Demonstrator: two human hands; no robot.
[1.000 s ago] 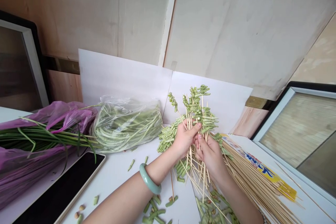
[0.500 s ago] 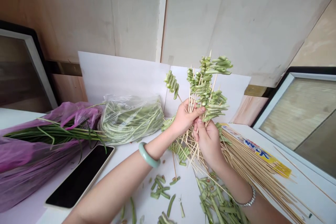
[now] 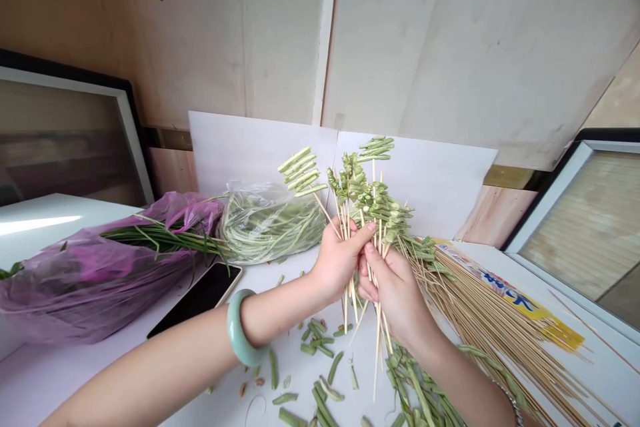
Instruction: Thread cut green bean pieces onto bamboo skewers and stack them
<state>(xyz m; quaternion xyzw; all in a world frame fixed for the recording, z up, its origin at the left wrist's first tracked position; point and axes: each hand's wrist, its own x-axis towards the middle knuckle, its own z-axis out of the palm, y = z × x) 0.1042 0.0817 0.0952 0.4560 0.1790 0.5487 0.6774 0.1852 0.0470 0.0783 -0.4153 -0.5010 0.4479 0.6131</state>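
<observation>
Both my hands grip one bunch of bamboo skewers threaded with folded pieces of green long bean. My left hand [image 3: 341, 261] holds the bunch [image 3: 373, 210] from the left, with its thumb across the sticks. My right hand [image 3: 393, 300] closes on the lower part just below it, and the two hands touch. The bean-laden tips fan upward, and the bare stick ends point down toward the table. A jade bangle [image 3: 240, 327] circles my left wrist, and a thin metal bracelet [image 3: 510, 400] sits on my right wrist.
Loose bean pieces [image 3: 320, 373] lie on the white table [image 3: 280, 273], with a heap [image 3: 415, 380] at lower right. Nearby are a bagged bean bundle [image 3: 270, 230], a purple bag of green stalks [image 3: 95, 287], a phone [image 3: 197, 297] and a skewer pack [image 3: 490, 320].
The view has swung, shifting the background right. My hands have lowered the bunch slightly, and its leftmost skewer now leans further left.
</observation>
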